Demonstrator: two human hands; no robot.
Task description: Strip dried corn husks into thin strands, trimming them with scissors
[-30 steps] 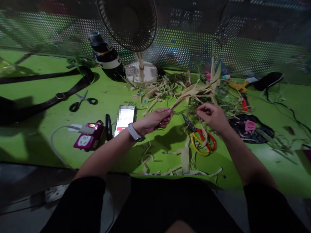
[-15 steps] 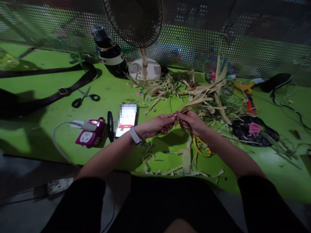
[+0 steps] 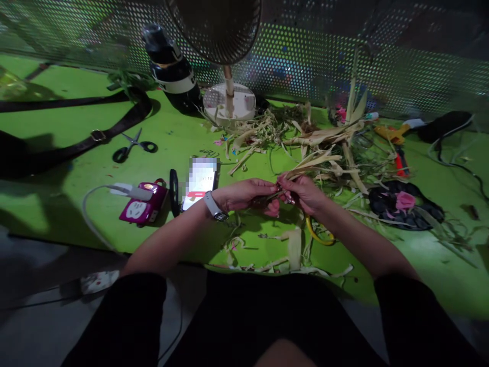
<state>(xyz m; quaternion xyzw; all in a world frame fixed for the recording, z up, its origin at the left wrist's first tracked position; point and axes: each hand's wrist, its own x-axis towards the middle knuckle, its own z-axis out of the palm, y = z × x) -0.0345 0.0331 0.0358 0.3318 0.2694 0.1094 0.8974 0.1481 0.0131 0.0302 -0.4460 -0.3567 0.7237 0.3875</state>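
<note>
Over the middle of the green table, my left hand and my right hand meet almost fingertip to fingertip. Pale, dry, husk-like strips run from the right fingers up toward a heap of similar strips behind. Both hands pinch at the near end of these strips. Exactly what lies between the fingertips is small and partly covered. A yellow curved handle shows below my right wrist. On the table near the edge lies a broad pale husk piece.
Left of my hands are a lit phone, a purple power adapter and scissors. A fan and a dark bottle stand at the back. To the right are a black ring-shaped item and a yellow glue gun.
The view has tilted slightly downward and shifted. My hands stay together, while the left fingers have changed their hold, with more of the lower fingers showing.
</note>
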